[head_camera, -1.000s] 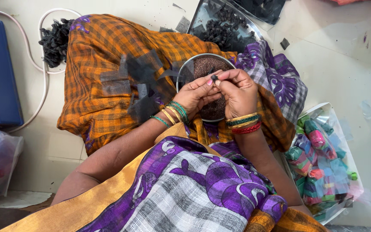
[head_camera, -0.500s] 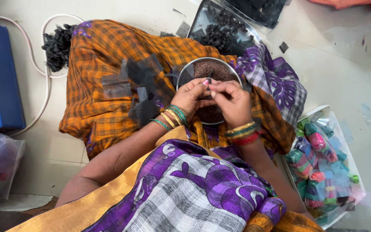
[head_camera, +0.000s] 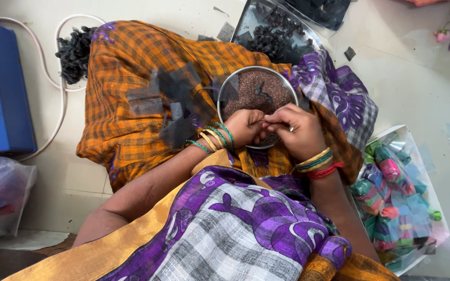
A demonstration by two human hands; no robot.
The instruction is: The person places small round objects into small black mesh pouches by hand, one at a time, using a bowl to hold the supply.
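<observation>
Over the lap, head view: both hands meet above the near rim of a round steel bowl (head_camera: pixel 230 86) filled with fine dark-brown grainy stuff (head_camera: pixel 256 91). Bowl sits on an orange checked cloth (head_camera: pixel 126 83) draped over the legs.

Left hand (head_camera: pixel 244 127): fingers curled in, tips pressed toward the right hand. Green and gold bangles (head_camera: pixel 212 138) on the wrist. Right hand (head_camera: pixel 297 130): fingers bent, tips closed against the left hand's. Both pinch something small between them at the touching point; too small and covered to tell what. Gold, green and red bangles (head_camera: pixel 319 164) on the right wrist.

On the cloth, left of the bowl: several squares of sheer black net (head_camera: pixel 175 104), overlapping, one touching the bowl's left rim. A dark scrap lies on the brown stuff in the bowl.

Behind the bowl: a steel tray (head_camera: pixel 251 21) holding a heap of small black bundles (head_camera: pixel 277 36), just beside the bowl's far edge. Another heap of black bundles (head_camera: pixel 74 52) on the floor at the cloth's far-left corner, next to a white cable (head_camera: pixel 58 99).

Far left: blue machine (head_camera: pixel 1 104). Below it, a clear plastic bag (head_camera: pixel 1 195).

Right of the right forearm: open clear bag of small multicolour rolls (head_camera: pixel 391 198), pink, green, blue. Purple patterned garment (head_camera: pixel 225 224) fills the near foreground.
</observation>
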